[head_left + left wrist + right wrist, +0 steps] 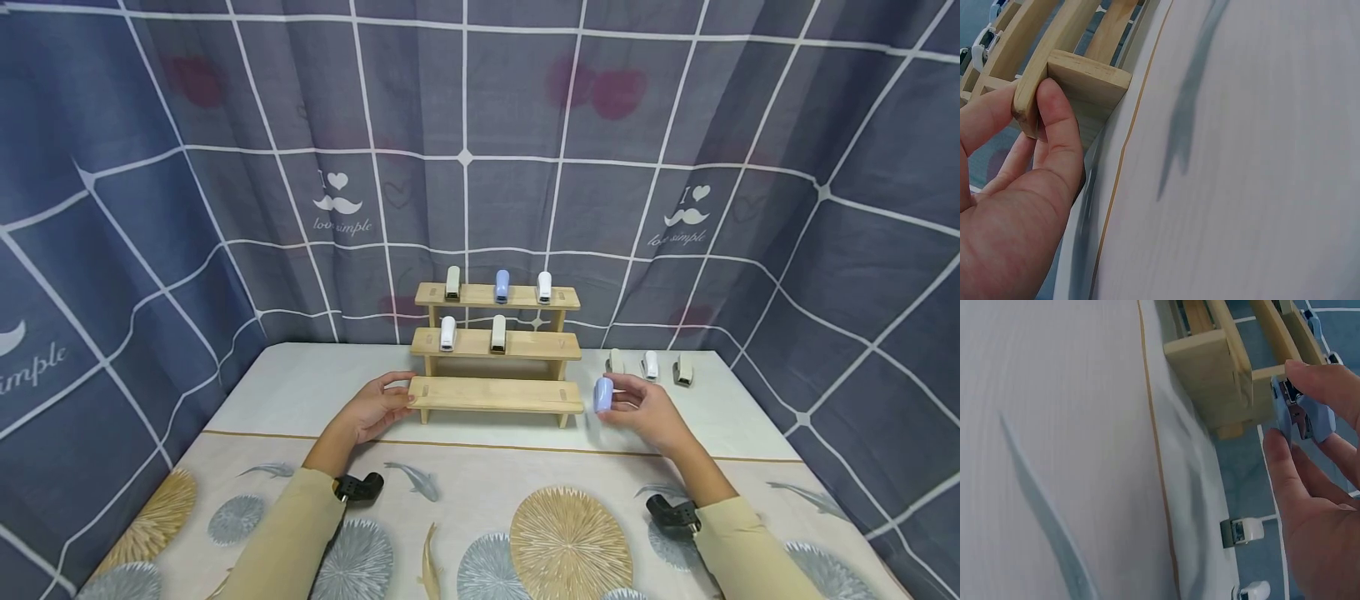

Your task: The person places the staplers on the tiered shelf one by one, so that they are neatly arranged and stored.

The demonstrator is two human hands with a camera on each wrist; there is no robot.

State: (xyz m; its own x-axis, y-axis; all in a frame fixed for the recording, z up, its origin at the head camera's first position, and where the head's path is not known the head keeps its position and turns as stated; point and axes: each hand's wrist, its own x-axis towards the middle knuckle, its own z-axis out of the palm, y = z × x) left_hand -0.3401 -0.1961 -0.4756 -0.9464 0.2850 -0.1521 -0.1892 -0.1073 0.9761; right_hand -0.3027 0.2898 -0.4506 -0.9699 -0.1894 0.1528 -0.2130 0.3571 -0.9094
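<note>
My right hand [651, 410] holds a small blue stapler [603, 395] between thumb and fingers, just off the right end of a three-step wooden display stand [495, 393]. In the right wrist view the stapler [1324, 419] shows its metal inside between two blue halves. At the stand's other end, my left hand [373, 410] pinches the lowest step [1034, 84] by its corner. A pale stapler [453, 283], a blue stapler [502, 286] and a white stapler [544, 287] stand on the top step. The middle step carries a white stapler [447, 333] and a cream stapler [498, 333].
Behind my right hand, a pale stapler [614, 361], a white stapler [649, 365] and a cream stapler [682, 370] stand on the table. A patterned cloth [465, 475] covers the tabletop. Dark checked curtains [420, 200] hang close behind and at both sides.
</note>
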